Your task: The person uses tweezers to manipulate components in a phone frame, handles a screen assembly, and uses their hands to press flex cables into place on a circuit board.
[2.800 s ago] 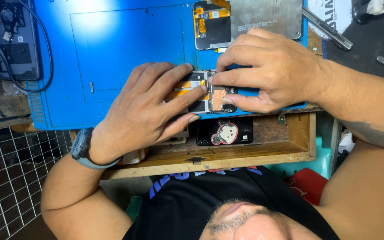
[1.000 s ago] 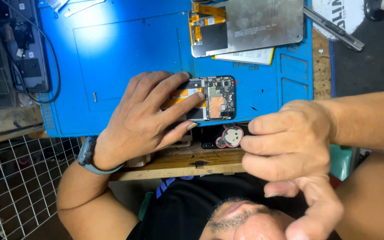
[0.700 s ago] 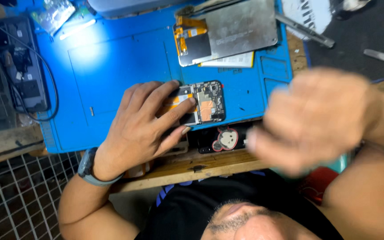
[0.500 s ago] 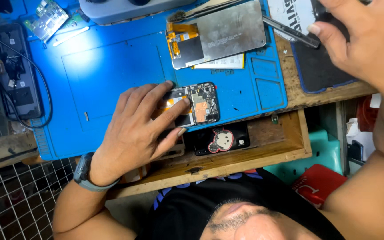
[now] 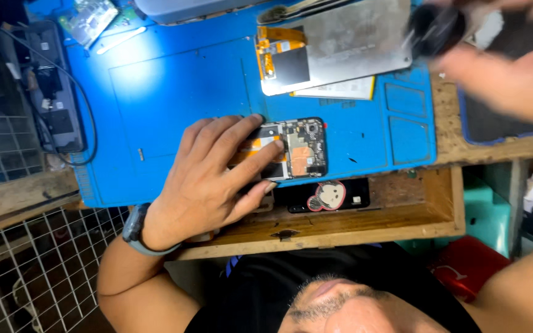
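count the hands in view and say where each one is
2. The left hand lies on the blue mat, fingers pressing an opened phone. The right hand is raised at top right, blurred, by a dark object.

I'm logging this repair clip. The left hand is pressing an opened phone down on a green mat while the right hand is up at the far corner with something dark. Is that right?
Not quite: the head view shows the mat is blue, not green. The rest holds: the left hand presses the opened phone down on it, and the right hand is at the far corner with a blurred dark object.
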